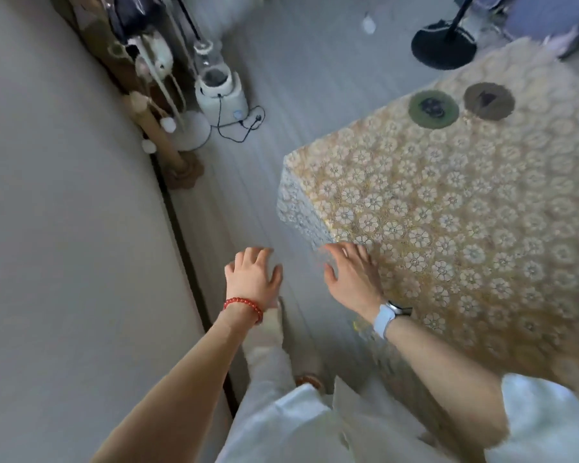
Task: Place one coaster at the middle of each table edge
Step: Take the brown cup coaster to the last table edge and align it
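Two round coasters, one green (433, 107) and one brown (489, 101), lie side by side on the lace-covered tabletop (465, 212) at upper right, seemingly unplaced. Both hands, left (253, 277) and right (353, 274), spread open and empty at lower centre.

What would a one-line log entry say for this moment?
left hand: empty, over floor | right hand: empty, at table edge | green coaster, brown coaster: side by side
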Tool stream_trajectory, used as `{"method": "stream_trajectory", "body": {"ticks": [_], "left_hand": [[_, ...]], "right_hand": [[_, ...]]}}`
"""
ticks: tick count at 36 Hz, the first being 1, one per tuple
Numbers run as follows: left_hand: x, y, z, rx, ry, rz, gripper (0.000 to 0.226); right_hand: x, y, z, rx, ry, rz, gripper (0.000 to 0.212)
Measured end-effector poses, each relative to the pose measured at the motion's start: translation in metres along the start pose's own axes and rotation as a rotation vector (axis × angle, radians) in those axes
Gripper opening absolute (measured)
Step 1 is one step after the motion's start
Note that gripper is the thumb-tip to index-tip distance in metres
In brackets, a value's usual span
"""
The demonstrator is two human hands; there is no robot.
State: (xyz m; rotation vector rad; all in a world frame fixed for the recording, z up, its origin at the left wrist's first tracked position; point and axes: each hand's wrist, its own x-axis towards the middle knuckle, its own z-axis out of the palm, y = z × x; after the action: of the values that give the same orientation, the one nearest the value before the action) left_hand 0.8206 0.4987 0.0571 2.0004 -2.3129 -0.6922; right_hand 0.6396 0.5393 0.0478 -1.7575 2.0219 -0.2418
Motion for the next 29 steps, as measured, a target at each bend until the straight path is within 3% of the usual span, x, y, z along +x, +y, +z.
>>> {"method": "stream_trajectory", "body": {"ticks": [11, 18, 29], "left_hand": [[0.184, 0.073, -0.008, 0.119, -0.244, 0.470, 0.042], [0.271, 0.148, -0.017, 0.177, -0.300, 0.688, 0.043], [0.394, 0.290, 0.019, 0.243, -0.316, 0.848, 0.044]], "right_hand": [[0.084, 0.047, -0.047, 0.064, 0.147, 0.488, 0.032], [0.117, 0.076, -0.089, 0.141, 0.215, 0.667, 0.023], [0.216, 0.205, -0.138, 0.323, 0.310, 0.897, 0.039]]}}
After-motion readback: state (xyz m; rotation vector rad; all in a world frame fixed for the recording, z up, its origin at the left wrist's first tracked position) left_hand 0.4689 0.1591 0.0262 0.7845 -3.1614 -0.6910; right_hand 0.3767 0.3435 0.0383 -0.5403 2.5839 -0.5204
